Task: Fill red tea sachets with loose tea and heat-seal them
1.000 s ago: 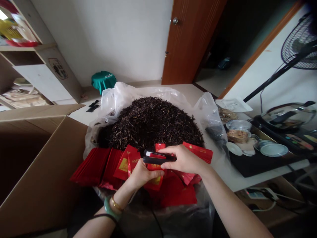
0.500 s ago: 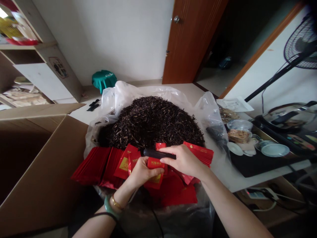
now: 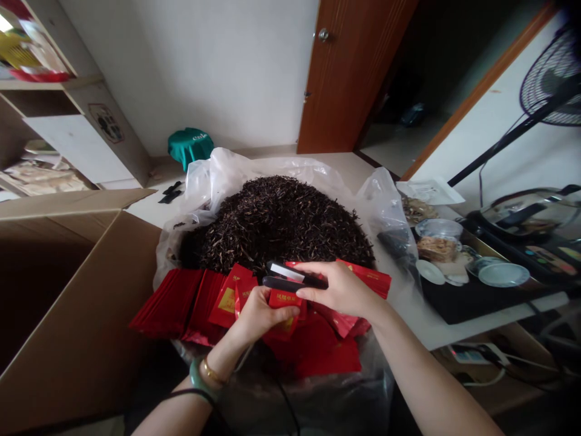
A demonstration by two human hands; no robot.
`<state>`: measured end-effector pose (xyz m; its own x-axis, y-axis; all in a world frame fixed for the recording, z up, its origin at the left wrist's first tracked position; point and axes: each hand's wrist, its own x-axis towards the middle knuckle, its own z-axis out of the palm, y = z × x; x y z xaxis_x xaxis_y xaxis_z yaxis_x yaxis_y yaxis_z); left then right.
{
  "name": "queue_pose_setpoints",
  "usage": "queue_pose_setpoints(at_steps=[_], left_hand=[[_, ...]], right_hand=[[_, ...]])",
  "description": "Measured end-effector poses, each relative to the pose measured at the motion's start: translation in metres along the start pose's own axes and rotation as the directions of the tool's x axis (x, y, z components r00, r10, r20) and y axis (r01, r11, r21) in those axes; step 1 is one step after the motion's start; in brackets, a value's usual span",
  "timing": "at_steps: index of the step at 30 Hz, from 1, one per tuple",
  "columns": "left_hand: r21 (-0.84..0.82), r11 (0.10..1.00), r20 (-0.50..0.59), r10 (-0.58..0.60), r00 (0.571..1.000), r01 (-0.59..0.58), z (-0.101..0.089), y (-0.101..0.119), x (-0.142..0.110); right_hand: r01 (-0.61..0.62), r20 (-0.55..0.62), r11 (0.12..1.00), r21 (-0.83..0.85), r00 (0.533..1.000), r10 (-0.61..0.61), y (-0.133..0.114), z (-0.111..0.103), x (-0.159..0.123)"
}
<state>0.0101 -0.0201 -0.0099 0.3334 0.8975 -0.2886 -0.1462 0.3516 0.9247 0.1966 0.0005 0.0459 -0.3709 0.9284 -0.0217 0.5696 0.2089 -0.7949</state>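
Observation:
My left hand (image 3: 254,316) pinches a small red foil packet (image 3: 285,298) with gold print, thumb laid across its front. In my right hand (image 3: 338,286) is a black hand-held heat sealer (image 3: 282,283), its two jaws parted and a pale plate showing inside the upper one. The jaws lie at the packet's top edge. Beyond them rises a large heap of dark, twisted tea leaves (image 3: 290,218) on a clear plastic bag (image 3: 391,209). Rows of red packets (image 3: 170,303) stand on the left, more red packets (image 3: 372,277) on the right, and loose ones (image 3: 329,356) lie nearest me.
An open cardboard box (image 3: 82,321) flanks the heap on the left. To the right, a black tray (image 3: 472,300) bears cups and a lidded tub, near a glass-lidded pan (image 3: 529,209). A green-covered stool (image 3: 190,147) is by the wall. A dark cord (image 3: 288,402) hangs below my hands.
The heat sealer's jaws have opened; the upper jaw has lifted off the packet's top edge. My left hand stays in place with the packet.

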Motion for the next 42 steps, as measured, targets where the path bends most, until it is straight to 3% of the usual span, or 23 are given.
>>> queue_pose_setpoints(at_steps=[4,9,17,31,37,42], left_hand=[[0.025,0.999,-0.026,0.045,0.999,-0.044,0.0,0.004,-0.001],[0.066,0.986,-0.036,0.153,0.988,-0.15,-0.002,0.008,-0.001],[0.046,0.993,-0.027,0.112,0.993,-0.111,-0.003,0.006,0.0],[-0.069,0.997,-0.03,-0.029,0.999,0.027,0.001,0.004,-0.001],[-0.033,0.997,-0.141,0.067,0.988,-0.072,-0.001,0.004,-0.001],[-0.039,0.993,-0.228,0.103,0.968,-0.115,-0.002,0.005,-0.001]], right_hand=[[0.001,0.019,1.0,0.02,1.0,-0.001,0.002,-0.003,-0.001],[0.026,0.131,0.998,-0.051,0.991,-0.019,-0.005,-0.003,-0.002],[0.108,0.154,0.952,-0.285,0.986,-0.065,-0.011,0.001,-0.003],[0.127,0.098,0.967,-0.223,0.989,-0.107,-0.006,-0.005,-0.003],[0.137,0.089,0.983,-0.121,0.988,-0.127,-0.004,-0.006,-0.004],[0.078,-0.041,0.993,0.086,0.996,-0.075,0.001,-0.004,-0.001]])
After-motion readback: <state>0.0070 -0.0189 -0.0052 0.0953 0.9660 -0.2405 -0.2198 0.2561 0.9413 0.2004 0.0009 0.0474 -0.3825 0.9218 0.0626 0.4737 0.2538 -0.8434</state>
